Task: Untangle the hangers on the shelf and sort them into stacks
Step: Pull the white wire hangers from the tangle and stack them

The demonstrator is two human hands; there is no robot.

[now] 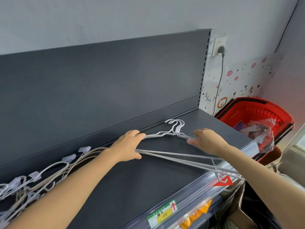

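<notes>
Squaring a stack: the hangers (162, 135) lie on the shelf (132, 182), hooks rearward. Our left hand (130, 145) grips their left corner; our right hand (208, 140), fingers straight, touches the right shoulders. Next, we judge, comes aligning them, then working the tangle (41, 176).

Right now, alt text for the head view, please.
The left hand grips one end of thin white wire hangers lying on the dark grey metal shelf; the open right hand touches their other side. Tangled pale clip hangers lie far left.
</notes>
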